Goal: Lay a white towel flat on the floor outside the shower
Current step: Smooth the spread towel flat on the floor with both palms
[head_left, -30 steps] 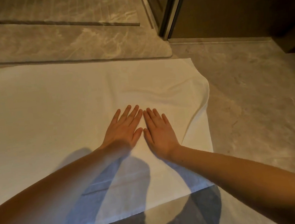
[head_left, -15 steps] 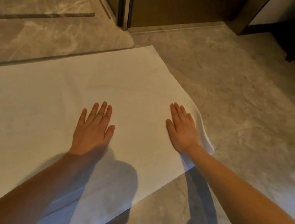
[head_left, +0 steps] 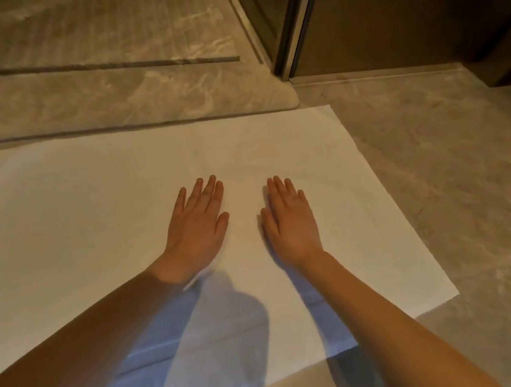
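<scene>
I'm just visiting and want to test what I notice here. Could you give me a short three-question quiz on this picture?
1. True or false: the white rectangular cloth towel lies crumpled in a heap.
2. Which hand lies nearer the towel's right edge: the left hand or the right hand?
3. Beyond the towel's far edge lies: A) the raised marble threshold B) a carpet C) grass.

Key: 1 false, it is spread flat; 2 the right hand; 3 A.

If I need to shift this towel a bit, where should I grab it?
Probably the near right corner of the towel, pinched from the right side. That corner lies bare on the floor and in view, while both hands, left hand and right hand, rest flat mid-towel.
</scene>
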Action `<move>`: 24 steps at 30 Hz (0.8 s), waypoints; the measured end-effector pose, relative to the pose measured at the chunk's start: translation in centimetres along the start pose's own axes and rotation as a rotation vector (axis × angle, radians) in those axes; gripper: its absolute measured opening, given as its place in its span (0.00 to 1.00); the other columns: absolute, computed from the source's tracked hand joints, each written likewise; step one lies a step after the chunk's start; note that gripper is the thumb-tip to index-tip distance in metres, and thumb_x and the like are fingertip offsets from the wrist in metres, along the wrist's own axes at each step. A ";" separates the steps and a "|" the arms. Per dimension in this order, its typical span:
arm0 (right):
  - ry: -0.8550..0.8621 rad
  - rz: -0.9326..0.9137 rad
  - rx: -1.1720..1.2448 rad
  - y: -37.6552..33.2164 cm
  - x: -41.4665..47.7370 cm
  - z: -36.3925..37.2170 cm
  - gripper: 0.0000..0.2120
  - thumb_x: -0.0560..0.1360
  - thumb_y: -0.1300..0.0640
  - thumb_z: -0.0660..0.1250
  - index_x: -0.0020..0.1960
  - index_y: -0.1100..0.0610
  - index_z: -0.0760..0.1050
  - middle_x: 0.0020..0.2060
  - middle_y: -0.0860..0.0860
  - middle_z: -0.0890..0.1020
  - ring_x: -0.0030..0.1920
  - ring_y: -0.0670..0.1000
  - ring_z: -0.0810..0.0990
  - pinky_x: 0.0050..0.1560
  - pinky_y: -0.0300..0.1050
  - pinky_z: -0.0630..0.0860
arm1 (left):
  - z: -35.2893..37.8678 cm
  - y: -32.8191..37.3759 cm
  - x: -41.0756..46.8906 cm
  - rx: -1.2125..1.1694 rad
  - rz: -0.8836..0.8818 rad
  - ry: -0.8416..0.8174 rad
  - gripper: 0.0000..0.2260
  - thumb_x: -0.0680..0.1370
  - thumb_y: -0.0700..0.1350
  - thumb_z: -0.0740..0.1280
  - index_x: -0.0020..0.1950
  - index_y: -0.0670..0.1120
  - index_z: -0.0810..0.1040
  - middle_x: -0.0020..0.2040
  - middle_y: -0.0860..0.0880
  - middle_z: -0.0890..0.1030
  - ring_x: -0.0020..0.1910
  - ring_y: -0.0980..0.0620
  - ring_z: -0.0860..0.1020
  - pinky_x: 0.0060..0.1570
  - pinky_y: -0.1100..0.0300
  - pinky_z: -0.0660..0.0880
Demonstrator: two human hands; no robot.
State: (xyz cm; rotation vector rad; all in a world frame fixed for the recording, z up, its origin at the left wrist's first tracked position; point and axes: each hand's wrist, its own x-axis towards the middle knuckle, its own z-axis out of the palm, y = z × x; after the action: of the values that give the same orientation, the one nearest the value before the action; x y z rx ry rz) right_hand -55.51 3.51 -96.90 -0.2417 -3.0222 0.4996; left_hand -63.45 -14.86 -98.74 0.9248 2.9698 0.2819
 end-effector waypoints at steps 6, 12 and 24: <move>-0.121 -0.222 -0.025 -5.0 3.8 3.5 0.28 0.83 0.47 0.49 0.80 0.56 0.51 0.79 0.52 0.54 0.79 0.53 0.48 0.77 0.49 0.41 | 0.7 -3.1 0.0 0.024 -0.071 -0.039 0.28 0.81 0.57 0.44 0.80 0.46 0.52 0.80 0.47 0.52 0.79 0.48 0.49 0.76 0.49 0.43; -0.126 -0.156 -0.062 -3.9 2.9 4.5 0.28 0.83 0.45 0.44 0.80 0.52 0.45 0.80 0.48 0.49 0.79 0.48 0.43 0.77 0.47 0.39 | 1.0 -3.3 0.1 -0.004 -0.038 -0.018 0.31 0.78 0.58 0.41 0.80 0.49 0.54 0.80 0.49 0.54 0.79 0.48 0.50 0.76 0.49 0.44; -0.068 -0.001 -0.082 1.7 4.7 2.2 0.28 0.83 0.47 0.47 0.80 0.55 0.48 0.80 0.51 0.52 0.79 0.51 0.47 0.77 0.47 0.42 | 1.4 -3.4 0.1 0.010 -0.028 -0.009 0.31 0.79 0.59 0.39 0.80 0.50 0.50 0.81 0.49 0.50 0.79 0.50 0.47 0.76 0.50 0.41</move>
State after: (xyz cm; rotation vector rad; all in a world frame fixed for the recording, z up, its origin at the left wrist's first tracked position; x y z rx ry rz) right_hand -60.11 5.17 -99.38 -0.2332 -3.1122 0.3924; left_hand -65.33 -17.33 -100.72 0.8823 2.9757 0.2624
